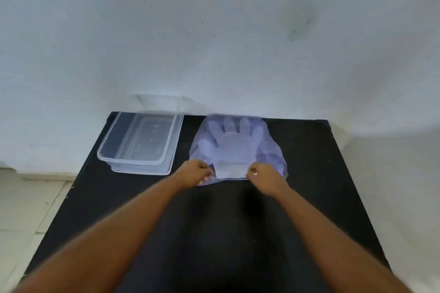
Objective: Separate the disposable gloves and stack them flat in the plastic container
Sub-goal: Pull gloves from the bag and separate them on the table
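A pile of thin translucent disposable gloves [234, 143] lies flat on the black table [214, 233], fingers pointing toward the wall. My left hand [195, 171] pinches the left corner of the top glove's cuff. My right hand [264, 177] pinches the right corner of that cuff. The cuff is stretched between both hands at the pile's near edge. A clear rectangular plastic container [140, 144] stands to the left of the gloves, near the table's far left corner. Nothing shows inside it.
A white wall [226, 43] rises right behind the table's far edge. Pale floor tiles [28, 216] lie to the left of the table. A second faint clear shape [158, 102] shows behind the container against the wall.
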